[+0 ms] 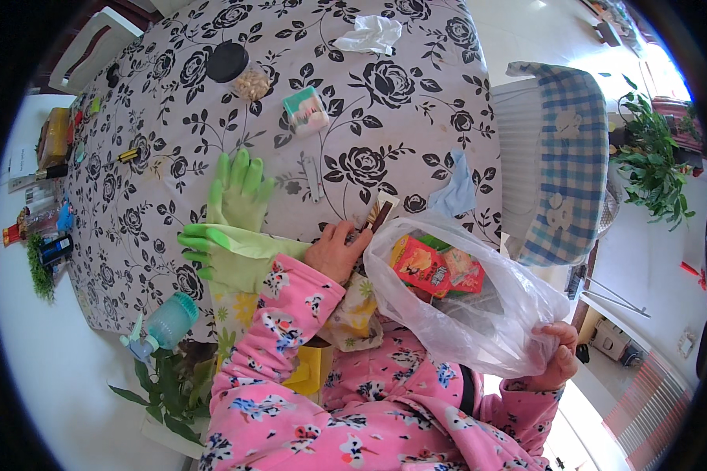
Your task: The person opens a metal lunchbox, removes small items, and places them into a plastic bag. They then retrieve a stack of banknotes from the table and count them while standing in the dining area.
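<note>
My right hand (557,356) grips the rim of a translucent plastic bag (506,324) at the table's near edge. The bag's mouth gapes, showing a red snack packet (421,268) and other wrappers inside. Beside the bag's left side, my left hand (337,250) is low over the tabletop with its fingers curled. A small greyish thing shows between thumb and fingers; whether it is held is unclear. Just past the thumb lies a brown and cream sachet (382,211). Green rubber gloves (238,188) with flowered cuffs lie by my left forearm, which partly covers them.
On the flowered tablecloth (294,35) are a black-lidded jar (250,82), a small box (306,112), a nail clipper (313,179), a blue cloth (455,185) and crumpled tissue (371,35). A teal pump bottle (171,322) is at the left; a chair (568,159) stands right.
</note>
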A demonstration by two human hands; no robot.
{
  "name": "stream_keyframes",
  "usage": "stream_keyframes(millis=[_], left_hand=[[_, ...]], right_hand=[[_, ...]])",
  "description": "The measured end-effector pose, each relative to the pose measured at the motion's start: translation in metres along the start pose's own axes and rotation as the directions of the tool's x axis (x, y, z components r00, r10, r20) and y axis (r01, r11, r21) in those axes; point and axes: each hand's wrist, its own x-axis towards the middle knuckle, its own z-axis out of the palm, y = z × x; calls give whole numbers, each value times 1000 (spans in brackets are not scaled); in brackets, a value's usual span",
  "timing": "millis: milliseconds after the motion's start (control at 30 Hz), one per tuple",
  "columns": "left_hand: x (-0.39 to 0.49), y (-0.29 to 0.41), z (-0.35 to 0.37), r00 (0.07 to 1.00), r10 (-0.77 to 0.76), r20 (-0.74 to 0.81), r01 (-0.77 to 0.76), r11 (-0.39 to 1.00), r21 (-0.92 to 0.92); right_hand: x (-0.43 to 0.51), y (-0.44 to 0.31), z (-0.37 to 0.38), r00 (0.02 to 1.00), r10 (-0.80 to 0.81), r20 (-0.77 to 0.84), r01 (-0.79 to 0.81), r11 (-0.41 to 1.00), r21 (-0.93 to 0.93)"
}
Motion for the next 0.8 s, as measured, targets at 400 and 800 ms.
stream_keyframes(millis=[400,800], left_hand=[[-1,-31,38,953,-134,-273,3,902,-432],[4,-39,-28,837,-422,-349,-176,396,-901]], right_hand=[[1,2,11,999,31,21,-31,999,-32],[-1,2,13,995,88,51,-87,996,-12]])
